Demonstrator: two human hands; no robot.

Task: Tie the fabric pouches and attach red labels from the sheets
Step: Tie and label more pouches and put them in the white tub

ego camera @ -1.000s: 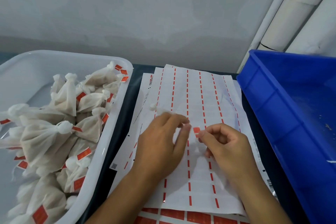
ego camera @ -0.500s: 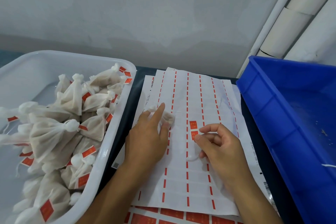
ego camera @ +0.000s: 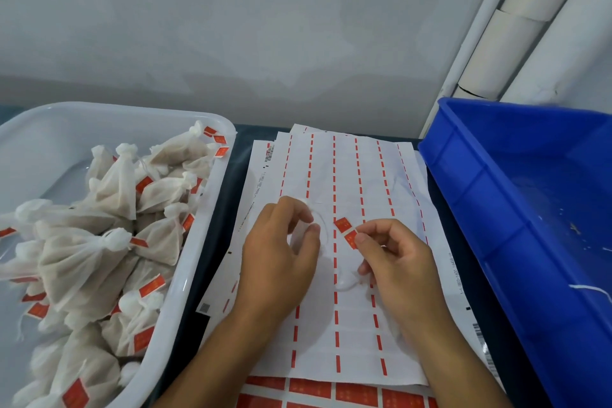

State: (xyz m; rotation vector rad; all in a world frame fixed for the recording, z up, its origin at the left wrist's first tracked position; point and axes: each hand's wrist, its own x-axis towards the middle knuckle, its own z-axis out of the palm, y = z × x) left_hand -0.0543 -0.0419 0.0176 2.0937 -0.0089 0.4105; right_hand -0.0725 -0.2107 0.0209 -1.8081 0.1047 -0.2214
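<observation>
My left hand is curled over the label sheet and pinches a small white fabric pouch between thumb and fingers; most of the pouch is hidden. A thin white string loops from it toward my right hand. My right thumb and forefinger pinch a red label. A second red label sits just above it; I cannot tell if they are joined.
A white tub at the left holds several tied pouches with red labels. A blue bin stands at the right. Under the used sheet lies a sheet of full red labels. A grey wall is behind.
My left hand has lifted from pressing the pouch flat and now pinches it. The string loop has opened between my hands. My right hand still pinches the red label in the same place.
</observation>
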